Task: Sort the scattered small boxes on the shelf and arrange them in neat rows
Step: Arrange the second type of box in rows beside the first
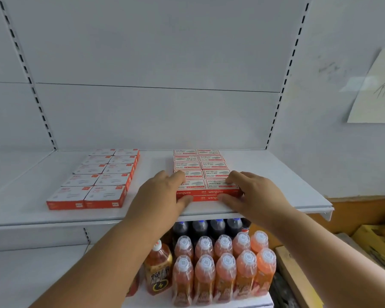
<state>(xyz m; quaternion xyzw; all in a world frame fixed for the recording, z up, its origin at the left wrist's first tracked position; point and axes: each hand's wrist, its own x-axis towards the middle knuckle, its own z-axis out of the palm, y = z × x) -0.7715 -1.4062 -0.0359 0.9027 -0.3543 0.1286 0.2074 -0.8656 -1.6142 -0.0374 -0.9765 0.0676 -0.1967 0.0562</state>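
Note:
On the white shelf (pixel 156 210), small red and white staple boxes (pixel 200 165) lie in two neat columns, stacked two high at the front. My left hand (pixel 162 192) grips the front left boxes, fingers on top and thumb against the red front face. My right hand (pixel 253 192) grips the front right boxes the same way. A second block of red and white boxes (pixel 98 181) lies in two columns on the left of the shelf, away from both hands.
Below the shelf stand several orange drink bottles (pixel 222 270), dark cola bottles (pixel 209 227) behind them and one amber bottle (pixel 158 265). Cardboard and wood (pixel 298 278) lie at the lower right. A paper sheet (pixel 373 90) hangs on the right wall.

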